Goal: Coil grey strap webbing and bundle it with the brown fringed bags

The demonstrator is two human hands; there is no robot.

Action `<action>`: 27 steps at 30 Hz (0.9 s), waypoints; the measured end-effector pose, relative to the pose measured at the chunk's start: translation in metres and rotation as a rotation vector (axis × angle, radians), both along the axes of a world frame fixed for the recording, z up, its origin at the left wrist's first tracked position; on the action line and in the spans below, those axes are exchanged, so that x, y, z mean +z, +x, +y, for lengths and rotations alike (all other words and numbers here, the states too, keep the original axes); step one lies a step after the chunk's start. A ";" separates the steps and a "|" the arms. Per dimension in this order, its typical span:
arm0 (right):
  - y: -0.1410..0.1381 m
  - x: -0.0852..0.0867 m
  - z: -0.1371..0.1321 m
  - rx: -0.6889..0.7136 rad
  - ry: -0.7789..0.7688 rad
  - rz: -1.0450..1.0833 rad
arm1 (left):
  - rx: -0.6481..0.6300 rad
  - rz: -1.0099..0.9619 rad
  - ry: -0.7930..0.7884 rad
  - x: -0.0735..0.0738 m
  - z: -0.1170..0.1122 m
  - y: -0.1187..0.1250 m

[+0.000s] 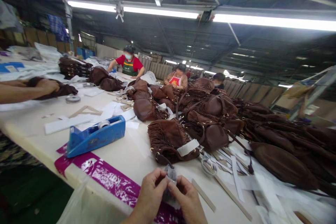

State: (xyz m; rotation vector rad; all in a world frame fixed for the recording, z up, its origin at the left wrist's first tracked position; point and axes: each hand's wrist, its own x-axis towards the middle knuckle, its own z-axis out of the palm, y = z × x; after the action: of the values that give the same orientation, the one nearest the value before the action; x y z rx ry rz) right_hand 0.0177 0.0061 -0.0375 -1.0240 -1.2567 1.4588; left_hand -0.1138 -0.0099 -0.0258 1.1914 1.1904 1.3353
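Note:
Close in front of me, my left hand (153, 189) and my right hand (187, 196) pinch a crinkled, greyish clear plastic wrap (172, 173) between thumbs and fingers. What lies inside the wrap cannot be made out. Just beyond my fingertips lies a brown fringed handbag (166, 138) with gold-coloured rings, its dark strap running toward the plastic. A white strip (188, 147) rests on the bag. Under my hands, a purple printed plastic bag (110, 178) is spread along the table edge.
A blue tape dispenser (97, 135) stands to the left. Brown handbags (210, 106) are heaped across the middle and right. Scissors (208, 166) and card strips (203, 194) lie to the right. Another person's arms (26, 91) reach in from the left; co-workers (128, 64) stand at the far side.

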 end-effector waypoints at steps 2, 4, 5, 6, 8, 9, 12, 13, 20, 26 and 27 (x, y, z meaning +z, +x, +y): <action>0.003 -0.001 0.000 0.061 -0.043 0.001 | -0.078 -0.006 -0.006 0.005 0.001 -0.008; 0.007 0.000 -0.001 0.114 -0.057 -0.031 | -0.156 0.019 -0.006 0.009 0.001 -0.019; 0.009 0.002 -0.002 0.120 -0.029 -0.086 | -0.177 0.042 -0.003 0.011 0.001 -0.026; 0.010 0.004 -0.003 0.101 0.038 -0.181 | -0.188 0.076 0.000 0.012 0.000 -0.032; 0.014 0.012 -0.007 0.022 0.295 -0.481 | -0.179 0.155 -0.005 0.012 -0.002 -0.045; 0.016 0.016 -0.009 -0.022 0.457 -0.663 | -0.165 0.195 -0.010 0.011 -0.003 -0.051; 0.020 0.028 -0.014 -0.063 0.801 -1.082 | -0.148 0.268 -0.027 0.011 -0.006 -0.063; 0.021 0.031 -0.015 -0.039 0.819 -1.137 | -0.149 0.283 -0.030 0.012 -0.006 -0.064; 0.021 0.031 -0.013 -0.057 0.595 -1.012 | -0.151 0.322 -0.026 0.016 -0.008 -0.065; 0.002 0.012 -0.008 -0.166 0.562 -1.085 | -0.150 0.341 -0.015 0.006 -0.002 -0.060; -0.001 0.007 -0.008 -0.204 0.590 -1.082 | -0.144 0.344 -0.012 0.004 -0.002 -0.059</action>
State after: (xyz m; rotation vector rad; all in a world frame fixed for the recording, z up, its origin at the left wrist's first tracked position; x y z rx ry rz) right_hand 0.0165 -0.0022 -0.0304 -1.4940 -2.0639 0.2274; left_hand -0.1732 -0.0114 -0.0216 1.5110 1.3200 1.0410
